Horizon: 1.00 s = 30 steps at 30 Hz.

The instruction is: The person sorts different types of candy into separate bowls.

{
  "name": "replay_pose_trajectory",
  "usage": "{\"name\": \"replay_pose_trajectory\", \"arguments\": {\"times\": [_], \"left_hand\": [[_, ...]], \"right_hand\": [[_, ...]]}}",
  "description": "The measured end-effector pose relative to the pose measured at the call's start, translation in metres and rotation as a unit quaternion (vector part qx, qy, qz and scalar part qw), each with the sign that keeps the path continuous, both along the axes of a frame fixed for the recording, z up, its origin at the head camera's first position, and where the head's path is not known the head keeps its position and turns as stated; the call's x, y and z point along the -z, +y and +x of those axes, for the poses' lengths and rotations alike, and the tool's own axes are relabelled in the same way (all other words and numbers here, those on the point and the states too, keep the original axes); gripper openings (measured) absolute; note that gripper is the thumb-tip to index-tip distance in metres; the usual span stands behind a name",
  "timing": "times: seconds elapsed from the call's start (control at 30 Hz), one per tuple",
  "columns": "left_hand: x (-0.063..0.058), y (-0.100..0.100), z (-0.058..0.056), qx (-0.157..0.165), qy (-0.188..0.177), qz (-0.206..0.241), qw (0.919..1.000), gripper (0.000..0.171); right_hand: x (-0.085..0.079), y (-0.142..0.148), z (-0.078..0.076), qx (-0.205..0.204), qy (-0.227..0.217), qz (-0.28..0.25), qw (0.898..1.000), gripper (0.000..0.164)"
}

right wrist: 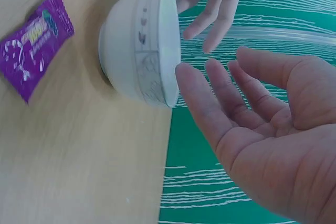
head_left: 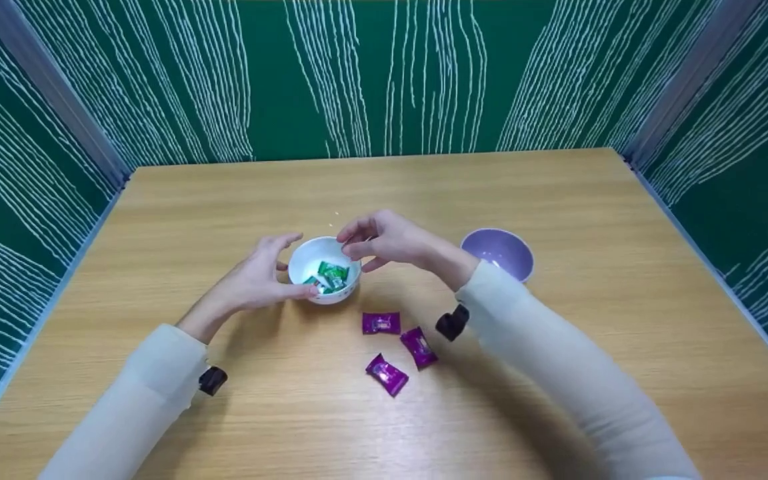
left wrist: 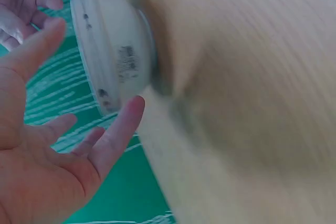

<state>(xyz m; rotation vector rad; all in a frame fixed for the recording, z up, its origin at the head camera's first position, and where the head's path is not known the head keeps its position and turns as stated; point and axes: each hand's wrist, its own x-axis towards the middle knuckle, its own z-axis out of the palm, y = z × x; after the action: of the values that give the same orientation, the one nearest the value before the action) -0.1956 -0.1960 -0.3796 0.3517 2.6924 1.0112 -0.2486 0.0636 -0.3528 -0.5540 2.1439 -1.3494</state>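
A white bowl (head_left: 305, 257) with several green-wrapped candies (head_left: 333, 273) inside stands on the table. My left hand (head_left: 257, 277) spreads around its left side, thumb at the near rim; in the left wrist view its fingers are extended beside the bowl wall (left wrist: 118, 51). At the right rim is my right hand (head_left: 391, 240), fingers loosely bent. The right wrist view shows nothing between the fingers of this hand (right wrist: 268, 129), close to the bowl's rim (right wrist: 170, 51). Three purple-wrapped candies (head_left: 381, 323) lie on the table nearer to me.
A purple bowl (head_left: 507, 252) sits to the right, partly behind my right forearm. The wooden table (head_left: 157, 220) is bordered by green panels (head_left: 424, 80) with white streaks at the back and both sides. Tiny pale specks lie behind the white bowl.
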Motion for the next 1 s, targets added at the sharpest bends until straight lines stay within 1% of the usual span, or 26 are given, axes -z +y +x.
{"name": "replay_pose_trajectory", "arguments": {"times": [0.1,0.2,0.3,0.4,0.53,0.67,0.77,0.87,0.93,1.0], "left_hand": [[-0.008,0.008,0.003,0.003,0.028,-0.023,0.9993,0.095],[-0.016,0.016,0.006,0.008,0.053,-0.031,0.9981,0.09],[-0.023,0.023,0.008,0.018,0.071,-0.03,0.9969,0.085],[-0.031,0.031,0.012,0.03,0.078,-0.033,0.9959,0.078],[-0.04,0.045,0.019,0.065,0.086,-0.035,0.9935,0.065],[-0.047,0.062,0.026,0.117,0.104,-0.029,0.9873,0.057],[-0.046,0.073,0.029,0.143,0.105,-0.03,0.9837,0.054],[-0.041,0.082,0.031,0.157,0.1,-0.034,0.982,0.051],[-0.035,0.087,0.031,0.164,0.095,-0.031,0.9814,0.048],[-0.029,0.091,0.031,0.169,0.087,-0.03,0.9813,0.047]], "right_hand": [[-0.007,0.011,0.0,-0.009,0.022,0.014,1.0,0.03],[-0.014,0.024,0.001,-0.017,0.047,0.023,0.999,0.033],[-0.019,0.038,0.002,-0.029,0.084,0.03,0.996,0.039],[-0.023,0.054,0.004,-0.038,0.129,0.042,0.99,0.045],[-0.027,0.078,0.01,-0.042,0.17,0.052,0.983,0.052],[-0.028,0.107,0.018,-0.041,0.213,0.069,0.974,0.057],[-0.026,0.131,0.024,-0.029,0.257,0.09,0.962,0.061],[-0.02,0.153,0.027,-0.012,0.286,0.102,0.953,0.063],[-0.014,0.167,0.027,-0.004,0.286,0.101,0.953,0.066],[-0.009,0.179,0.028,0.002,0.278,0.1,0.955,0.071]]}}
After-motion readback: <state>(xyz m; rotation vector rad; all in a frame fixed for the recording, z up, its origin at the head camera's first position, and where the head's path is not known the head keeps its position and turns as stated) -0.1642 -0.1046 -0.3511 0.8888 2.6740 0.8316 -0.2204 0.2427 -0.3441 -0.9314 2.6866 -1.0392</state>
